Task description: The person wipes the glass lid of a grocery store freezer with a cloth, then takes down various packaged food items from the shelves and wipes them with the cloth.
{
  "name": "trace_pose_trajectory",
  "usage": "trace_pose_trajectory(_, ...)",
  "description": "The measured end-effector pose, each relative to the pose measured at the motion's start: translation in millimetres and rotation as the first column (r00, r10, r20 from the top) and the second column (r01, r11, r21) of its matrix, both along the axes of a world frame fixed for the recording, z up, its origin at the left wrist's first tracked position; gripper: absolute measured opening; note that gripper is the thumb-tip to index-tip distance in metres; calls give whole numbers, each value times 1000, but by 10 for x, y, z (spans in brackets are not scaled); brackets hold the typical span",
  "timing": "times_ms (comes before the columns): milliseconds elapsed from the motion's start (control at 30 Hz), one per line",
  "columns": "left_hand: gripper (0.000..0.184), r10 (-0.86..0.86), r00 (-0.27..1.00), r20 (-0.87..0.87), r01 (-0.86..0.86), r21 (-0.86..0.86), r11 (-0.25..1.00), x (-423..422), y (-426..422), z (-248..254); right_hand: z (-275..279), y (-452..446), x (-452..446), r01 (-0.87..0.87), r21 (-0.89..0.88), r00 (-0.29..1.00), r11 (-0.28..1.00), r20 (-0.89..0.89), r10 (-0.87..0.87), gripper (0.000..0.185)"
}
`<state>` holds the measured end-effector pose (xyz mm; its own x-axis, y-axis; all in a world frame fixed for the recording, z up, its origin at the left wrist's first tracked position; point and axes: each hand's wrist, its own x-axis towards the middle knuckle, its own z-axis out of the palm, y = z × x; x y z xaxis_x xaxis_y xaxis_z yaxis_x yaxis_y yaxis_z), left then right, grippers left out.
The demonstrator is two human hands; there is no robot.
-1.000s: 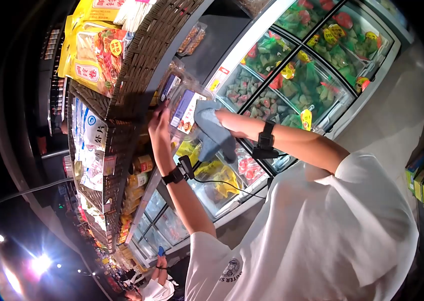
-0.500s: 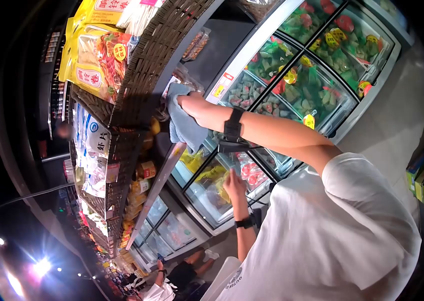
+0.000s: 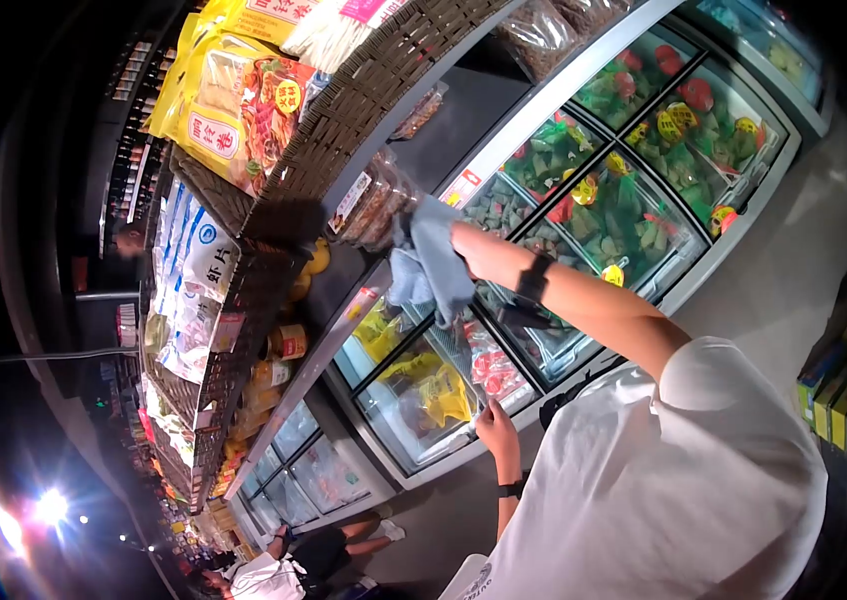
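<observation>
A grey-blue cloth (image 3: 433, 265) is bunched in my right hand (image 3: 478, 252), whose fingers are closed on it. The cloth hangs beside clear packs of brown dried food (image 3: 378, 205) at the shelf edge and over the freezer's corner. Lower down, my left hand (image 3: 496, 428) is at the near rim of the freezer (image 3: 443, 456), its fingers curled. What it grips, if anything, is too small to tell. Under the glass lie yellow bags (image 3: 443, 392) and red-and-white packs (image 3: 493, 365).
Wicker baskets (image 3: 343, 115) hold yellow food bags (image 3: 233, 110) and white bags (image 3: 193, 275). Jars (image 3: 288, 342) stand on the shelf below them. Green-wrapped packs (image 3: 593, 215) fill the freezer's far part. Another person (image 3: 268, 575) is at the bottom; boxes (image 3: 843, 400) are at the right.
My left hand has left the packs and come down to the freezer rim. My right hand moved the cloth left over the shelf, then back right. The packs at the shelf edge show again.
</observation>
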<state>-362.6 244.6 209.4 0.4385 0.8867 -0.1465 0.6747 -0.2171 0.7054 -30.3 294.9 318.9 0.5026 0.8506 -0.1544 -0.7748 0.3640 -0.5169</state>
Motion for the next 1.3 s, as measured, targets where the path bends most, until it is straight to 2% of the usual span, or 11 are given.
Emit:
trace_pose_trajectory(200,25,-77,990,-115,79,11,997,-29,-73,-133,-489,-1331,-630,13,103,991,995,-137,1,54)
trace_pose_trajectory(267,13,-243,951,192,283,-224,932,-8,-85,-232,-493,-1698,-789,6,-111,958,994,-284,-37,56)
trace_pose_trajectory(367,30,-491,840,231,536,-205,819,83,35,-558,-697,-2052,-1023,113,83,905,990,-419,-68,53)
trace_pose_trajectory(500,27,-713,690,125,720,-223,658,523,119,-722,-636,-2603,-1199,489,-115,819,865,-280,-500,44)
trace_pose_trajectory(533,24,-850,517,102,856,-45,515,715,162,-685,-554,-2830,-1157,393,278,903,877,-294,-312,41)
trace_pose_trajectory(567,24,-861,508,33,858,-114,502,861,160,-653,-438,-3009,-1283,484,73,852,872,-266,-450,39)
trace_pose_trajectory(600,24,-972,233,5,926,304,224,943,300,-1001,-71,-3117,-1357,552,-124,798,824,-207,-566,39)
trace_pose_trajectory(700,28,-880,460,116,888,-81,453,1511,-12,-366,-26,-3401,-1285,654,-168,752,738,33,-658,41)
trace_pose_trajectory(900,27,-842,482,244,868,1,497,2180,-603,38,333,-3765,-1184,829,-62,559,556,145,-817,46)
trace_pose_trajectory(1100,25,-761,587,276,804,-88,589,2033,-1300,-389,261,-4163,-776,714,-36,676,699,-227,-701,31)
trace_pose_trajectory(1300,30,-688,718,105,695,-133,706,1805,-1920,-709,274,-5097,-314,679,-175,732,713,88,-675,30)
